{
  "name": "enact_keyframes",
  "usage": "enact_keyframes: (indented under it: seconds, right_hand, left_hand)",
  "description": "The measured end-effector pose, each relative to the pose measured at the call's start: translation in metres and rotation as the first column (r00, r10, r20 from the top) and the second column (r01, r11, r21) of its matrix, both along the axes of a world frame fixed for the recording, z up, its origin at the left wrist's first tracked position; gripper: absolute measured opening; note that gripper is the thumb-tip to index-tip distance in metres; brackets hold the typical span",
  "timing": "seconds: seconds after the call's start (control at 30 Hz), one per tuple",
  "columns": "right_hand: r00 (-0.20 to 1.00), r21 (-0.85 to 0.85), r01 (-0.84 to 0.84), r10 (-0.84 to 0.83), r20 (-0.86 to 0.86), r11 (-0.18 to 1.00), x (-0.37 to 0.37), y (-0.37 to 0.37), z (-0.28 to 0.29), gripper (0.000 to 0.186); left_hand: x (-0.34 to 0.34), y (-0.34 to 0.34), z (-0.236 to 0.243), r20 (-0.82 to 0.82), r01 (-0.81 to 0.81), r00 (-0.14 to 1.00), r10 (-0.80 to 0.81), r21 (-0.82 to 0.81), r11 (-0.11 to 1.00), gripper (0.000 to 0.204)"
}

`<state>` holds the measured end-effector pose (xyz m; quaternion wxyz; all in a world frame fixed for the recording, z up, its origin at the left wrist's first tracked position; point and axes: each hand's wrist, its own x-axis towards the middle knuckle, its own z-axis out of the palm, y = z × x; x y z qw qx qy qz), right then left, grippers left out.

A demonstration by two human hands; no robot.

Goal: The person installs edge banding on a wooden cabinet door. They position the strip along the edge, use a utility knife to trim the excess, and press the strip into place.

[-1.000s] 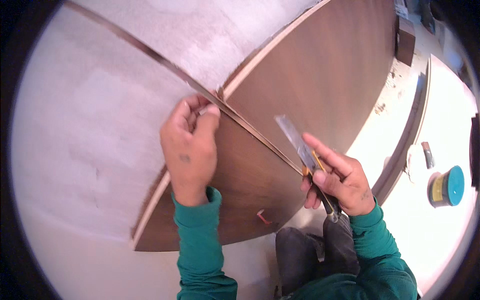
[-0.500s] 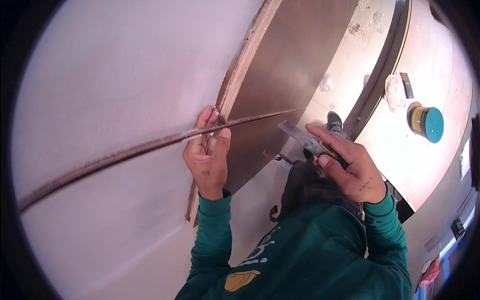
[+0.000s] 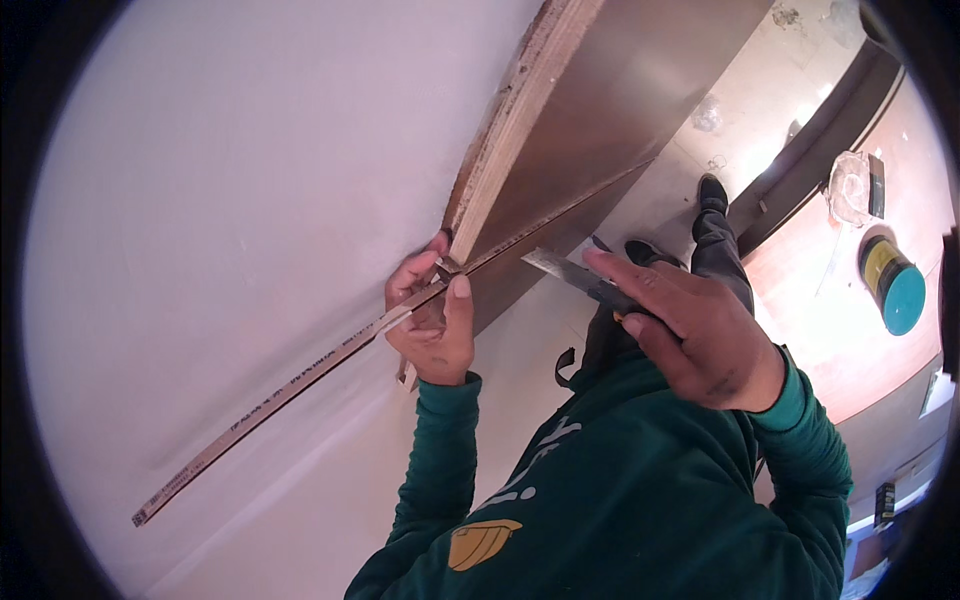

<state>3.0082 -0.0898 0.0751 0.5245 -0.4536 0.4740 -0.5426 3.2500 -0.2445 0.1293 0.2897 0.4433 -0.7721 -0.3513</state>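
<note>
My left hand [image 3: 437, 338] is closed around a long, thin wooden strip [image 3: 270, 407], thumb on the near side, beside the raw edge of a brown board [image 3: 590, 120]. The strip slants from the lower left, past my fingers, and on across the board's brown face. In my right hand [image 3: 705, 330] is a utility knife [image 3: 572, 275] with a flat grey blade and a dark handle with a little yellow. The blade points left toward the strip, and a gap seems to lie between its tip and my left hand. My right palm hides most of the handle.
A pale wall [image 3: 250, 180] rises at left. On the right, a pinkish board [image 3: 830, 350] carries a teal-ended tub [image 3: 900, 297] and a crumpled, whitish plastic-like item [image 3: 850, 190]. My shoes [image 3: 712, 193] stand on the stained floor [image 3: 740, 120].
The strip's lower-left end has come into view and its printed side now faces me. The knife has moved left and down toward the strip. My view has shifted.
</note>
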Motion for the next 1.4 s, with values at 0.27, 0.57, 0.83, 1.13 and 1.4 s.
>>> enact_keyframes:
  seconds: [0.27,0.57,0.83,1.13,1.4]
  right_hand:
    - [0.983,-0.022,-0.134,0.129,-0.133,0.991,-0.011,-0.043,0.025,0.054]
    - [0.935,-0.058,-0.283,0.262,-0.239,0.957,0.012,-0.079,0.032,0.056]
    - [0.967,-0.166,-0.180,0.143,-0.212,0.969,0.033,-0.087,0.021,0.044]
    - [0.945,-0.323,-0.166,0.056,-0.324,0.932,0.032,-0.098,0.026,0.025]
    - [0.926,-0.396,-0.237,0.083,-0.368,0.887,0.031,-0.116,0.022,0.023]
  left_hand:
    - [0.022,0.004,-0.012,0.226,-0.035,0.967,0.117,-0.339,0.940,0.036]
    - [0.035,0.003,-0.023,0.147,-0.102,0.970,0.193,-0.475,0.874,0.031]
    - [0.037,0.002,-0.030,0.077,-0.137,0.980,0.185,-0.415,0.899,0.032]
    - [0.030,0.002,-0.034,0.023,-0.204,0.972,0.233,-0.400,0.893,0.037]
    - [0.011,0.005,-0.028,-0.004,-0.240,0.963,0.269,-0.467,0.851,0.039]
